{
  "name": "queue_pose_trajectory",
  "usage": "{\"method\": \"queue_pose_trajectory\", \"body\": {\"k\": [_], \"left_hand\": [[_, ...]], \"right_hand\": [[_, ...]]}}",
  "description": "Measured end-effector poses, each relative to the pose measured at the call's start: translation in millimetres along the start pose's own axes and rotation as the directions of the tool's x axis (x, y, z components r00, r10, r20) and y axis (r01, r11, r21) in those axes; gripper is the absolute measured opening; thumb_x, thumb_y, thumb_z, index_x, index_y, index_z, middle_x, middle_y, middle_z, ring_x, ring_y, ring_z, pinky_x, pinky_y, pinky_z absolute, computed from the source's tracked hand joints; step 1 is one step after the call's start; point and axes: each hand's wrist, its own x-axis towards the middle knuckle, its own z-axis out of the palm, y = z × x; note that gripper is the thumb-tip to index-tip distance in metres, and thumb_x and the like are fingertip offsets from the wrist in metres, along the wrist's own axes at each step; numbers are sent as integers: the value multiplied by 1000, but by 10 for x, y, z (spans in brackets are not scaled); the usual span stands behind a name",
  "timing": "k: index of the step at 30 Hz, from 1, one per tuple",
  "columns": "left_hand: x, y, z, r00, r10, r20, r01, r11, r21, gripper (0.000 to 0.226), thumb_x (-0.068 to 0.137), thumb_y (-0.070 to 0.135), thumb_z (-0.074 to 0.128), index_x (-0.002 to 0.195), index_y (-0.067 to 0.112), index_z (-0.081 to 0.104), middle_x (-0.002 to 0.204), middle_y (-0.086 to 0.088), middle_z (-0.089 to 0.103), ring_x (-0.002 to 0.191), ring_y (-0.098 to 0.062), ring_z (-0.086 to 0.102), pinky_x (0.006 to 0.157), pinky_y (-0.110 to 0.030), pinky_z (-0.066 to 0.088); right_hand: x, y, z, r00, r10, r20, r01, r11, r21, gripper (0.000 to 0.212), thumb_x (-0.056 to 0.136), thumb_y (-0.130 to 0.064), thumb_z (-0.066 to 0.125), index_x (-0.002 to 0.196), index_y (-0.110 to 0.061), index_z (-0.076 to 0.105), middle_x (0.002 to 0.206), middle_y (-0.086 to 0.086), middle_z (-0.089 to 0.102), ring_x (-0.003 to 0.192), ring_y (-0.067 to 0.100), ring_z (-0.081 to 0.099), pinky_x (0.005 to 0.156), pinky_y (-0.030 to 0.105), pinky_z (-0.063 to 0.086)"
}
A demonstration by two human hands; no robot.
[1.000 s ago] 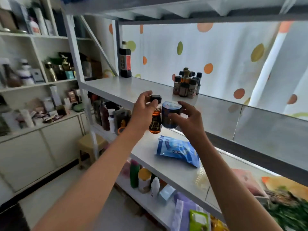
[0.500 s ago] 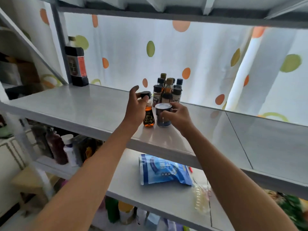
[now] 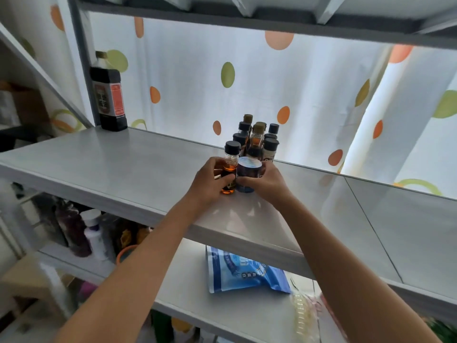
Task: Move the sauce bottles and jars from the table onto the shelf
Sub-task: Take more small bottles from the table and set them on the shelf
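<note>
- On the lower shelf board (image 3: 247,315), nearest, a blue packet (image 3: 244,271) is seen lying flat, as it was half a second ago.
- The left hand (image 3: 210,181) is curled round the amber sauce bottle (image 3: 229,169), with the thumb laid across its front; the bottle is held upright with its base on the grey shelf (image 3: 123,169).
- The right hand (image 3: 265,183) is wrapped round the dark jar (image 3: 248,173), which is stood touching the bottle on its right.
- Since the earlier frame both have been pushed farther in, so that they are now just in front of the cluster of small bottles (image 3: 257,139); a gap was seen there before.
- At the far left, a tall dark bottle (image 3: 108,95) is left unmoved against the dotted curtain (image 3: 309,95).
</note>
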Motion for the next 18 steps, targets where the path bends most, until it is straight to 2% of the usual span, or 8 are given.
{"method": "queue_pose_trajectory", "body": {"k": [5, 7, 13, 16, 18], "left_hand": [[-1, 10, 11, 999, 14, -31, -8, 984, 178, 57, 82, 13, 75, 135, 14, 52, 124, -7, 58, 104, -17, 58, 86, -25, 44], [71, 34, 9, 1000, 14, -27, -7, 970, 243, 54, 84, 11, 73, 134, 14, 53, 123, -8, 59, 99, -16, 57, 83, -25, 43], [396, 50, 105, 999, -40, -27, 47, 939, 341, 44, 85, 8, 71, 126, 6, 53, 125, -12, 63, 112, -26, 60, 94, -32, 46], [547, 50, 183, 997, -64, -35, 72, 928, 365, 44, 86, 10, 71, 124, 5, 50, 125, -13, 61, 114, -28, 59, 98, -37, 47], [609, 35, 228, 997, -65, -42, 76, 929, 362, 44, 86, 10, 70, 124, 5, 49, 124, -13, 61, 114, -28, 59, 97, -38, 48]], "right_hand": [[19, -12, -8, 999, 18, -32, -19, 1000, -21, 64, 59, -30, 88, 109, -11, 53, 106, 5, 66, 95, 19, 63, 85, 40, 57], [43, -13, -51, 999, 30, -28, -31, 999, -31, 65, 62, -26, 86, 112, -10, 48, 108, 7, 62, 97, 21, 61, 83, 37, 56], [132, -1, -232, 996, 87, -2, -87, 995, -52, 70, 69, -20, 81, 123, -5, 39, 114, 10, 55, 104, 25, 56, 86, 38, 54], [160, -9, -254, 996, 80, 25, -79, 995, -56, 65, 74, -18, 76, 127, -8, 40, 115, 9, 55, 104, 24, 54, 80, 32, 49], [152, -6, -222, 999, 42, -9, -43, 996, -83, 63, 71, -21, 77, 125, -11, 46, 110, 6, 58, 100, 22, 55, 76, 30, 48]]}}
